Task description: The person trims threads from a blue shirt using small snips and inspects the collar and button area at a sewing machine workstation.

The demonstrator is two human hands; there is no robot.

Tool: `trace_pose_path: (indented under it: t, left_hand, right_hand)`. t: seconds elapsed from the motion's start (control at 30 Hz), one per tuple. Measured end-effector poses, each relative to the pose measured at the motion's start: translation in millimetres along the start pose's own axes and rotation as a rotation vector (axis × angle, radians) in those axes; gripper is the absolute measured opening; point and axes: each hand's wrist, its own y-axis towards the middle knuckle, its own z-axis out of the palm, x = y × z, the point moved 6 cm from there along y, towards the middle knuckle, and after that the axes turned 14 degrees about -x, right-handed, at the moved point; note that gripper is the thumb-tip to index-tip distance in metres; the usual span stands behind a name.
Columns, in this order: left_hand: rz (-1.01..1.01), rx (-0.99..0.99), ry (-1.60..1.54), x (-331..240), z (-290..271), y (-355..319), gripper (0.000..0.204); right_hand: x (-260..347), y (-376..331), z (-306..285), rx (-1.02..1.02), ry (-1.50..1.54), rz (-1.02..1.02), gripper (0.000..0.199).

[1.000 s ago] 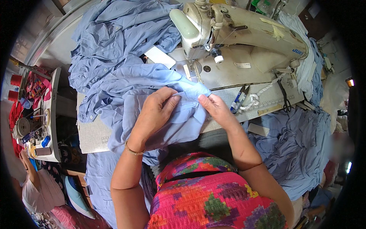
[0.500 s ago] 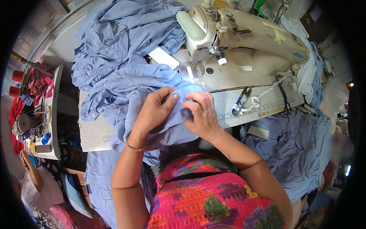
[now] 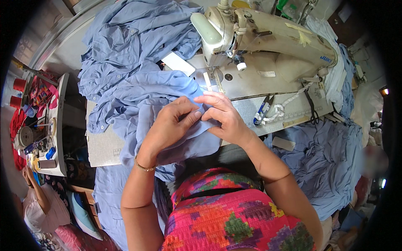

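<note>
1. Worktable (image 3: 100,146), head view: carries the sewing machine (image 3: 272,37) and, left of its needle, the light-blue garment (image 3: 146,90), presumably to support the garment's weight.
2. Left hand (image 3: 173,124): thumb and fingers pinch the garment, probably to steady it.
3. Right hand (image 3: 227,121): fingers curled beside the left fingertips; grip cannot be confirmed.
4. Blue-handled snips (image 3: 260,116): lie rightward, likely for easy reach.

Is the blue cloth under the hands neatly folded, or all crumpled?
Crumpled. The blue cloth lies in loose, uneven folds and wrinkles on the table, bunched near the left hand.
</note>
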Motion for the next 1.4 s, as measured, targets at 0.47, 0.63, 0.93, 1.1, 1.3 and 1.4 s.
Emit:
trace_pose_path:
  t: [0.47,0.63,0.93,1.1,1.3,1.4]
  left_hand:
    - [0.412,-0.232,0.422,-25.0,13.6,-21.8,0.033]
    - [-0.114,-0.14,-0.033,17.4,12.3,-20.2,0.014]
    - [-0.158,-0.053,-0.306,23.2,22.1,-16.9,0.019]
    - [-0.231,0.021,-0.416,25.8,24.3,-16.1,0.02]
    - [-0.294,0.013,-0.479,26.3,23.7,-15.1,0.025]
    - [-0.265,0.009,-0.492,24.9,24.7,-15.1,0.024]
  right_hand:
    - [-16.3,-11.8,-1.7,0.031,0.139,0.252,0.02]
    - [-27.8,-22.6,4.8,0.061,0.373,0.659,0.016]
    - [-38.2,-28.0,17.2,-0.004,0.77,0.858,0.02]
    - [-32.2,-26.2,12.9,-0.052,0.619,0.767,0.021]
    - [-17.3,-19.9,2.8,-0.053,0.331,0.553,0.023]
    - [-22.0,-21.9,4.7,-0.095,0.42,0.615,0.021]
